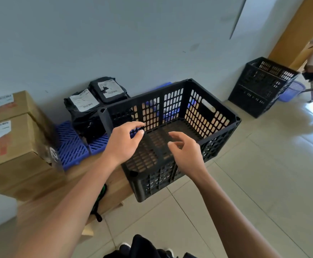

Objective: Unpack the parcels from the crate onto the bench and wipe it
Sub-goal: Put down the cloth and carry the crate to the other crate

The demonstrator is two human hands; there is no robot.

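A black slatted crate [217,127] stands on the wooden bench [113,175], its front end jutting past the bench edge, and nothing shows inside it. Two black parcels with white labels, one nearer [83,108] and one behind it [108,90], lie stacked on a blue slatted mat [70,146] by the wall, left of the crate. My left hand [123,141] hovers over the crate's near-left rim with fingers loosely curled and holds nothing. My right hand [186,152] hangs over the crate's inside, fingers relaxed, holding nothing.
Two stacked cardboard boxes [12,138] fill the bench's left end. A second black crate [262,86] stands on the tiled floor at the right, with a purple basket [293,91] behind it. A person sits at the far right edge. A dark strap [99,203] hangs off the bench front.
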